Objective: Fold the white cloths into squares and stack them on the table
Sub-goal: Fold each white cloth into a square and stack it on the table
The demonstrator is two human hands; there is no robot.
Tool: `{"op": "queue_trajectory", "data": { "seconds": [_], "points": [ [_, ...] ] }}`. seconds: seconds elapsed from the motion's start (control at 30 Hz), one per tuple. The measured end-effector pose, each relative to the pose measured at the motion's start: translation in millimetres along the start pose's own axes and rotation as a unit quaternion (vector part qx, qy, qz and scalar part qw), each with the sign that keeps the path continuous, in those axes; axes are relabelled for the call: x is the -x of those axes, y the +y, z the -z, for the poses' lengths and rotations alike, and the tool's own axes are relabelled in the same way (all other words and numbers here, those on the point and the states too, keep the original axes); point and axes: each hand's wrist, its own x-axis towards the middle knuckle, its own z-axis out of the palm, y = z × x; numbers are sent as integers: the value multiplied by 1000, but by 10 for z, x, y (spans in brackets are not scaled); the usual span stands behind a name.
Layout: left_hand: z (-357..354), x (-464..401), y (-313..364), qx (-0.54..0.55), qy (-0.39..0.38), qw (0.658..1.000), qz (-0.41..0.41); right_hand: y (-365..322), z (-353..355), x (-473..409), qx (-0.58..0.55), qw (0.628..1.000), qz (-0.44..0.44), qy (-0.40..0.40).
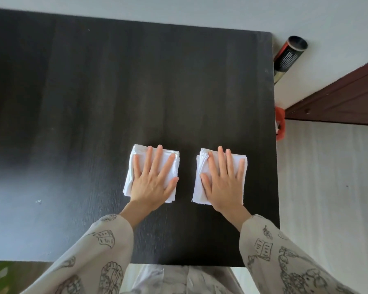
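Note:
Two folded white cloth squares lie side by side on the dark table (136,81), a narrow gap between them. My left hand (152,181) lies flat on the left cloth square (129,179), fingers straight and spread. Flat on the right cloth square (198,187) rests my right hand (223,183), its fingers also straight. Each square looks several layers thick at its edges. Both hands cover most of the cloth beneath them.
The table's right edge runs close to the right square. Beyond it stand a black cylinder (289,58) against the wall, an orange object (280,126) and a brown wooden panel (338,98). Dark tabletop stretches to the left and far side.

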Motion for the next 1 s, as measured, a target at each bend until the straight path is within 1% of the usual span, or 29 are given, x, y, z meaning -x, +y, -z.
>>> {"op": "queue_trajectory", "data": {
  "seconds": [0.1,0.17,0.2,0.23,0.27,0.3,0.33,0.37,0.4,0.43,0.47,0.53,0.67,0.83,0.93,1.0],
  "points": [
    [105,54,-50,90,18,996,-11,53,73,14,-46,999,11,12],
    [190,108,-111,152,76,985,4,130,131,47,-112,993,-13,45],
    [235,131,-129,182,116,976,33,179,153,77,-159,985,-44,58],
    [270,143,-147,227,144,960,76,222,165,114,-217,970,-85,66],
    [317,150,-155,292,157,935,127,256,176,153,-283,948,-128,61],
    [364,151,-154,367,154,898,186,276,176,184,-351,920,-171,45],
    [374,151,-162,429,130,861,242,279,187,213,-404,890,-211,19],
    [389,150,-172,460,94,837,281,269,205,232,-435,867,-243,-11],
    [419,156,-176,463,64,834,295,252,233,247,-451,852,-264,-33],
    [435,167,-184,457,46,840,288,239,249,249,-461,842,-276,-46],
    [444,168,-189,452,43,847,277,221,276,248,-471,835,-281,-51],
    [485,151,-174,453,41,846,279,176,333,232,-497,821,-273,-60],
    [494,94,-74,458,39,835,301,44,426,196,-525,809,-246,-92],
    [519,100,-11,476,2,827,301,19,486,182,-542,794,-249,-117],
    [465,129,-102,521,-33,803,285,55,514,211,-550,790,-238,-129],
    [463,184,-119,550,-32,781,293,56,510,250,-555,781,-261,-120]
  ]
}}
